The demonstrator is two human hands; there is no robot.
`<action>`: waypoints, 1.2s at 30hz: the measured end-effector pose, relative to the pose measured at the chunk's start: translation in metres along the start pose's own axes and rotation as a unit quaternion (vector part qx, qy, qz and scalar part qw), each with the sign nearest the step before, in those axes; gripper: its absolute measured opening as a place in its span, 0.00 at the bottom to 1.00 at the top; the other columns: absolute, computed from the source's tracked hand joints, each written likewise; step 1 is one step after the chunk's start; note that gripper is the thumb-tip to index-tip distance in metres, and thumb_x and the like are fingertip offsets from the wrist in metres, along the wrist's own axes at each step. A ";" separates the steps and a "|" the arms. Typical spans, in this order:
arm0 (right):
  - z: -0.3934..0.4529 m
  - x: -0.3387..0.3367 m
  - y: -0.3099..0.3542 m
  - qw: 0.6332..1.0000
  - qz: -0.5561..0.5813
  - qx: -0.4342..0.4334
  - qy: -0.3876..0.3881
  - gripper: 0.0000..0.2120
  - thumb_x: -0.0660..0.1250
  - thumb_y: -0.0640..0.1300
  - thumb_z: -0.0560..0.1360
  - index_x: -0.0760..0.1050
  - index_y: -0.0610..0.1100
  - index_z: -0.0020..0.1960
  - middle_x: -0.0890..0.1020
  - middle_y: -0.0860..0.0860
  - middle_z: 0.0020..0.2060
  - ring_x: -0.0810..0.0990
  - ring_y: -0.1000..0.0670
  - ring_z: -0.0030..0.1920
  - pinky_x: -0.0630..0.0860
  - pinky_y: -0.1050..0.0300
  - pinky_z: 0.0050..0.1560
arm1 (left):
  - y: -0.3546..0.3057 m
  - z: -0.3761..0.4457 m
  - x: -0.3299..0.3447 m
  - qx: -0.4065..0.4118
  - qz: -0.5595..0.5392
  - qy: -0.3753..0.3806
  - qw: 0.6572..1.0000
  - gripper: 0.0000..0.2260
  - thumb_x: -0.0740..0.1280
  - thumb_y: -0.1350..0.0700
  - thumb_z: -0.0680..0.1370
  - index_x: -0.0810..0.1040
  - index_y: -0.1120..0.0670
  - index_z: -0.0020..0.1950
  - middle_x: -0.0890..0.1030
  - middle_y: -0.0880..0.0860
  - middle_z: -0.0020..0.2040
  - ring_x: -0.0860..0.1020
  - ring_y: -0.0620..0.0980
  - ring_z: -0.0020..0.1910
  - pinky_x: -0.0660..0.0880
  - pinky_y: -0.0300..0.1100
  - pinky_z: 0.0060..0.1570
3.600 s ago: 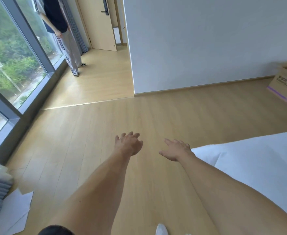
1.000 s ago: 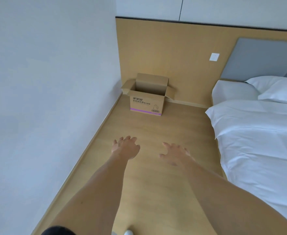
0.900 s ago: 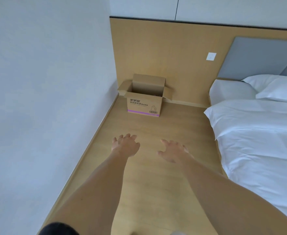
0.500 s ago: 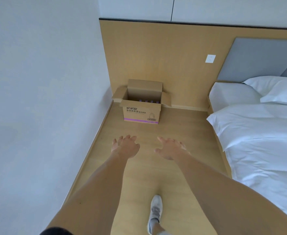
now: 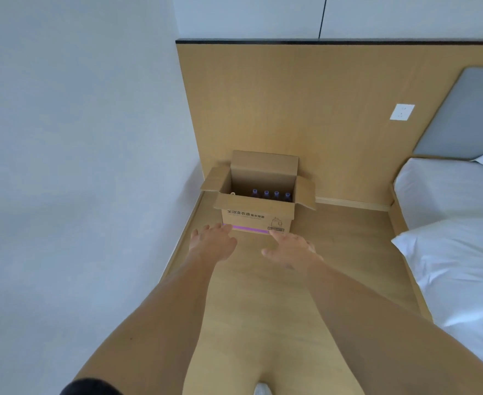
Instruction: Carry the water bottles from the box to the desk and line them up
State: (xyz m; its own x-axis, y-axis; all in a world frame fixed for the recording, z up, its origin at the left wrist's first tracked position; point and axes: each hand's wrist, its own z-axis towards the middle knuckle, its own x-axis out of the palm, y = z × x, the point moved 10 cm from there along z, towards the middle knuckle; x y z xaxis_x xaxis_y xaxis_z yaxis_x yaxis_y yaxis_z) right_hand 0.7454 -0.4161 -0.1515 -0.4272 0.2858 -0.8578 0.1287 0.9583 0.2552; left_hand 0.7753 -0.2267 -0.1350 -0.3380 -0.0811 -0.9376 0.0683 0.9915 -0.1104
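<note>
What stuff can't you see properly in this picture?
- Water bottles: only some caps show in the head view; the cardboard box front wall hides the bodies, so the full count is unknown.
- Desk: not in view.
- Box print: too small to read.
- Bed: cut off by the right edge.
- Left hand and right hand: palms hidden, facing away.

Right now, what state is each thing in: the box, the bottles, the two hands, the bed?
cardboard box: on the floor in the corner, flaps open.
water bottles: upright inside the box, purple caps on; four caps show.
left hand: open, fingers spread, holding nothing.
right hand: open, fingers spread, holding nothing.
bed: made, white cover on.
</note>
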 end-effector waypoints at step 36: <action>0.405 -0.168 -0.022 0.985 0.060 0.162 -0.004 0.33 0.58 0.63 0.80 0.53 0.54 0.80 0.65 0.46 0.76 0.62 0.42 0.76 0.61 0.43 0.72 | -0.024 0.507 -0.096 0.144 0.033 0.086 0.985 0.22 0.51 0.47 0.84 0.64 0.46 0.78 0.68 0.50 0.76 0.68 0.58 0.72 0.64 0.55 0.70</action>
State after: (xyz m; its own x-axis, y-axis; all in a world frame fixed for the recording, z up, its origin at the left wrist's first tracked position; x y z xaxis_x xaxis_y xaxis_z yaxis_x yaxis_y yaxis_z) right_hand 1.1767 -0.4854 -0.1933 -0.3848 0.3952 -0.8341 0.4565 0.8669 0.2001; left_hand 1.2825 -0.2946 -0.2094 -0.4759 0.0263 -0.8791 0.3513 0.9221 -0.1625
